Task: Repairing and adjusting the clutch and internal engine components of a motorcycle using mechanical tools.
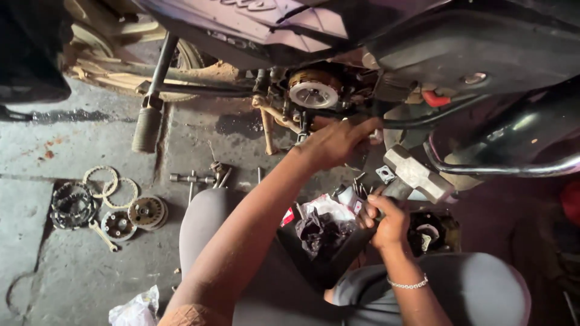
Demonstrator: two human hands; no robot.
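My left hand (337,142) reaches up into the open side of a motorcycle engine (338,102). Its fingertips pinch at a small shiny piece just right of the round silver clutch hub (313,92). My right hand (386,221), with a bead bracelet on the wrist, is lower down. It is curled around a dark tool handle just under the grey metal foot lever (415,174); what the handle belongs to is hidden. My knees in grey trousers (471,284) fill the bottom of the view.
On the concrete floor at the left lie ring-shaped clutch plates (101,180), a toothed clutch basket (72,205), two round hubs (145,212) and a wrench (103,235). A T-handle socket tool (192,178) lies nearer. A black bag (319,232), a chrome exhaust pipe (513,168) and a white bag (136,310) are close by.
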